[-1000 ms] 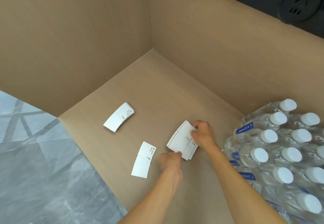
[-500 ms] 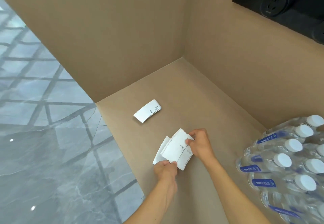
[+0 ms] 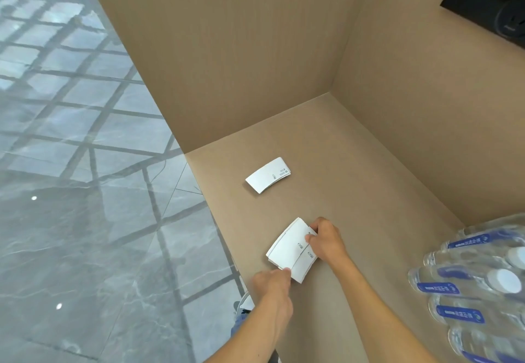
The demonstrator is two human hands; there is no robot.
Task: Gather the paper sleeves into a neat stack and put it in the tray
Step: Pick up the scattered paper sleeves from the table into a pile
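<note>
Pinching a fanned bundle of white curved paper sleeves point(image 3: 292, 249) w/ both hands: left hand point(image 3: 271, 284) at near corner, right hand point(image 3: 324, 239) at far edge, fingers clamped; a lone white paper sleeve point(image 3: 268, 175) lies well apart on brown cardboard surface point(image 3: 355, 192).

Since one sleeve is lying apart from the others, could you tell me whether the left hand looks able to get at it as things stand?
Probably yes. Nothing stands on the bare cardboard between the left hand and the lone sleeve, but that hand is pinching the stack and must let go first.
</note>
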